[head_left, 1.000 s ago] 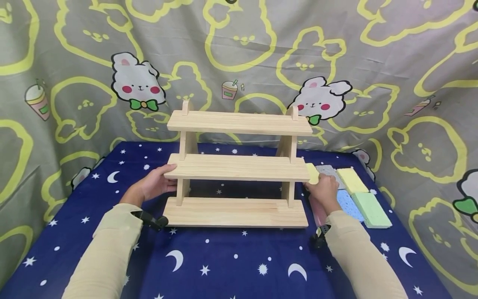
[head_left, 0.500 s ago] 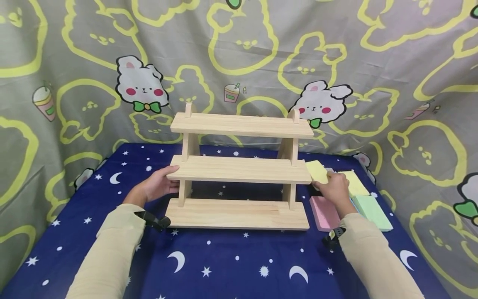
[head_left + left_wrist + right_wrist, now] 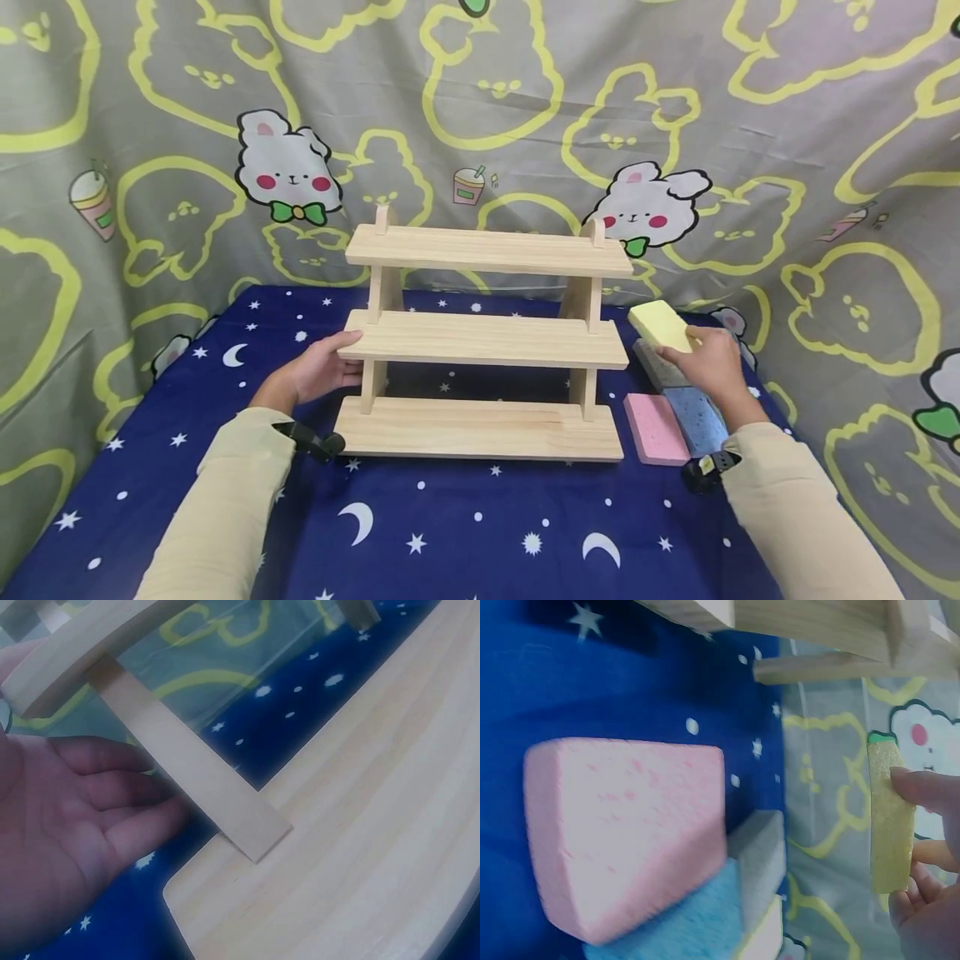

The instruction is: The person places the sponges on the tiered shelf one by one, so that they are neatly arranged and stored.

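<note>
A three-tier wooden display shelf (image 3: 483,337) stands upright on the table. My left hand (image 3: 318,371) holds the left end of its middle board, thumb on top and fingers below. In the left wrist view those fingers (image 3: 142,817) lie beside a wooden upright (image 3: 195,765). My right hand (image 3: 712,362) pinches a yellow sponge block (image 3: 656,323) and holds it raised, right of the shelf and apart from it. Below it lie a grey sponge (image 3: 660,367), a blue sponge (image 3: 693,417) and a pink sponge (image 3: 656,429). My right hand and forearm hide the area behind them.
A dark blue cloth (image 3: 442,533) with moons and stars covers the table. Close behind the shelf hangs a grey curtain (image 3: 517,108) with yellow rabbit outlines, and it wraps both sides. A pale yellow block (image 3: 765,934) partly shows behind the blue sponge.
My right hand has lifted the yellow sponge off the group and carried it right, uncovering the pink, grey and blue sponges. My left hand stays on the shelf.
</note>
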Action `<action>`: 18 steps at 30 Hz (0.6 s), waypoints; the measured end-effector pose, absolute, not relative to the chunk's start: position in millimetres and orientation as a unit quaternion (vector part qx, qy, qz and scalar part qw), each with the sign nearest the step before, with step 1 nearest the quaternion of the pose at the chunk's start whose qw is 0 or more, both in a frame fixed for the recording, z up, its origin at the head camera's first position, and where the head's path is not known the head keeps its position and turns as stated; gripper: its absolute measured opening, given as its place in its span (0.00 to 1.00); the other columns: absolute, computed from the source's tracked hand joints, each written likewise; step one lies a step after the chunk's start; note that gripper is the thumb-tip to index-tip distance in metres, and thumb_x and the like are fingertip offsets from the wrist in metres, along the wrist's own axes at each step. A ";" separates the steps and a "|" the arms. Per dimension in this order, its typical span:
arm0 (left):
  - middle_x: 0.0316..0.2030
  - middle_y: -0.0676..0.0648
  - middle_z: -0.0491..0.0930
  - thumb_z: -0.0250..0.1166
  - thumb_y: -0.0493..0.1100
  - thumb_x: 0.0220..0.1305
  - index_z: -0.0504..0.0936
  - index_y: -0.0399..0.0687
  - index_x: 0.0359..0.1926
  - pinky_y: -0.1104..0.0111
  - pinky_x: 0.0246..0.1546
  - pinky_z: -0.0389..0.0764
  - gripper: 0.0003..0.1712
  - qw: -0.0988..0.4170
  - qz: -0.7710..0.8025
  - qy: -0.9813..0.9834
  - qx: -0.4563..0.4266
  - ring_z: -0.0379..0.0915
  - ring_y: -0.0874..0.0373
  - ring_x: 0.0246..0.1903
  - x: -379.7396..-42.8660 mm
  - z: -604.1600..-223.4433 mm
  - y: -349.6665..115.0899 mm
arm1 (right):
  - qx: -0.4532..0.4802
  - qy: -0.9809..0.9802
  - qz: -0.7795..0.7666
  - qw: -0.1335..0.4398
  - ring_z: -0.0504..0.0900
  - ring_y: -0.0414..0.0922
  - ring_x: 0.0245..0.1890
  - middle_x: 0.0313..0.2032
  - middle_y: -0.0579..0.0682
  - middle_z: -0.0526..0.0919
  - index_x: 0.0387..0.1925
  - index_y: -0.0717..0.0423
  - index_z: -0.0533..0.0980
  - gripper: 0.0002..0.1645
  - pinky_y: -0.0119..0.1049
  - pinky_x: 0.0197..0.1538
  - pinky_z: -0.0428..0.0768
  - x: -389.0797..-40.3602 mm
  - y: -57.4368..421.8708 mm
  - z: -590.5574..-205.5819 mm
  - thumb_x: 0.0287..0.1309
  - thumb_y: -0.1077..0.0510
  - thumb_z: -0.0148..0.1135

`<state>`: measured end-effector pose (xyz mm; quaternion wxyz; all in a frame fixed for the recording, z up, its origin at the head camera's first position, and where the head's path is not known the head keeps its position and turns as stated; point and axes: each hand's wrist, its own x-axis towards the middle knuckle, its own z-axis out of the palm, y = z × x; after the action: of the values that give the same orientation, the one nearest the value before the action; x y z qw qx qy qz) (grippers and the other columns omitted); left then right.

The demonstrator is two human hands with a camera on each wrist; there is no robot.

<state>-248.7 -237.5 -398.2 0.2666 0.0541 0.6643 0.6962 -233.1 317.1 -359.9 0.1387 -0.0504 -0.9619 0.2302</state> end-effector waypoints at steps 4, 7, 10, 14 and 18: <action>0.69 0.28 0.46 0.39 0.56 0.71 0.34 0.42 0.72 0.51 0.63 0.59 0.40 0.266 0.695 0.666 0.051 0.46 0.35 0.67 -248.6 -398.1 -237.4 | -0.029 -0.963 0.232 0.136 0.69 0.66 0.48 0.51 0.75 0.72 0.55 0.77 0.68 0.40 0.56 0.44 0.68 -231.7 325.0 -342.0 0.53 0.49 0.66; 0.69 0.28 0.47 0.38 0.56 0.71 0.34 0.42 0.72 0.51 0.63 0.59 0.40 0.265 0.694 0.668 0.053 0.46 0.35 0.67 -248.8 -398.4 -238.3 | -0.018 -0.961 0.239 0.139 0.65 0.69 0.55 0.53 0.76 0.70 0.56 0.78 0.68 0.40 0.61 0.54 0.63 -234.0 328.9 -325.3 0.54 0.49 0.65; 0.68 0.28 0.47 0.39 0.56 0.71 0.35 0.42 0.72 0.51 0.62 0.61 0.39 0.264 0.692 0.669 0.054 0.47 0.35 0.67 -248.9 -398.0 -239.1 | -0.021 -0.960 0.239 0.145 0.63 0.69 0.58 0.55 0.76 0.68 0.57 0.76 0.67 0.40 0.62 0.55 0.62 -236.7 328.0 -307.4 0.54 0.48 0.65; 0.68 0.28 0.48 0.39 0.56 0.71 0.36 0.41 0.72 0.53 0.61 0.63 0.39 0.267 0.691 0.669 0.059 0.48 0.36 0.67 -249.5 -397.4 -238.6 | -0.022 -0.959 0.237 0.152 0.64 0.67 0.56 0.56 0.75 0.68 0.59 0.73 0.67 0.42 0.60 0.51 0.64 -239.8 320.8 -284.8 0.54 0.46 0.64; 0.68 0.27 0.47 0.38 0.56 0.71 0.34 0.41 0.72 0.53 0.62 0.62 0.40 0.269 0.694 0.665 0.063 0.47 0.35 0.67 -250.2 -397.1 -237.8 | -0.012 -0.958 0.242 0.153 0.62 0.65 0.58 0.58 0.73 0.66 0.61 0.70 0.66 0.44 0.59 0.52 0.63 -242.9 309.9 -265.1 0.53 0.43 0.65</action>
<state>-250.2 -237.8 -397.1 0.2685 0.0633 0.6651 0.6939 -242.9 309.9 -265.1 0.1530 -0.0117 -0.9582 0.2416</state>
